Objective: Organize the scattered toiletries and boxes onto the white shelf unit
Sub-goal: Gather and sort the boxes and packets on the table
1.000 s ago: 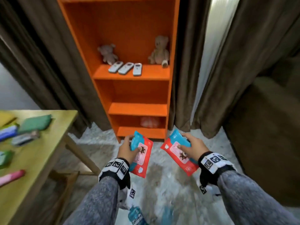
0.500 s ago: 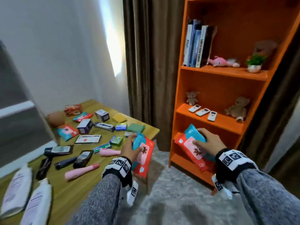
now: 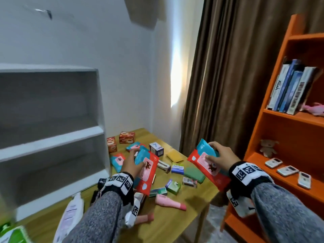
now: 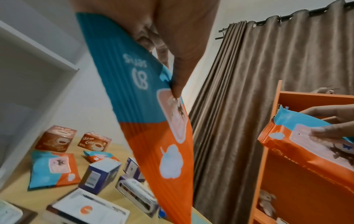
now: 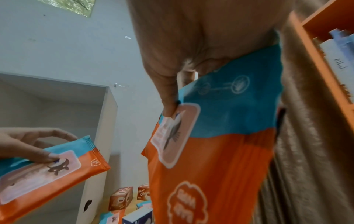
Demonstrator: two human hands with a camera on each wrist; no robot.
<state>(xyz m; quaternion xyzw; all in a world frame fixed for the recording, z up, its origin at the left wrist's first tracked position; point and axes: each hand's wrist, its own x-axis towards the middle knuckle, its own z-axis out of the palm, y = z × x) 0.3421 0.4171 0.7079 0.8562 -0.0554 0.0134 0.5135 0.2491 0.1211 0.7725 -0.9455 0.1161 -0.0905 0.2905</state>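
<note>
My left hand (image 3: 133,161) grips a blue-and-orange wipes pack (image 3: 146,174) above the wooden table (image 3: 175,221), thumb on its pink label (image 4: 175,116). My right hand (image 3: 218,156) holds a second, identical wipes pack (image 3: 208,168) over the table's right end, thumb pressed on its label (image 5: 173,133). The white shelf unit (image 3: 50,137) stands on the table at the left, its shown shelves bare. Scattered on the table lie two more wipes packs (image 3: 118,159), two brown boxes (image 3: 127,137), small boxes (image 3: 156,148) and pink tubes (image 3: 170,203).
An orange bookcase (image 3: 287,120) with books, plush toys and white remotes stands at the right. Brown curtains (image 3: 228,76) hang behind the table. A white bottle (image 3: 71,213) and a green-white box (image 3: 12,235) lie at the table's near left. Grey carpet shows beside the table leg.
The view has swung left from the orange bookcase to the table and the white shelf unit. Both hands have kept their wipes packs and now hang over the table.
</note>
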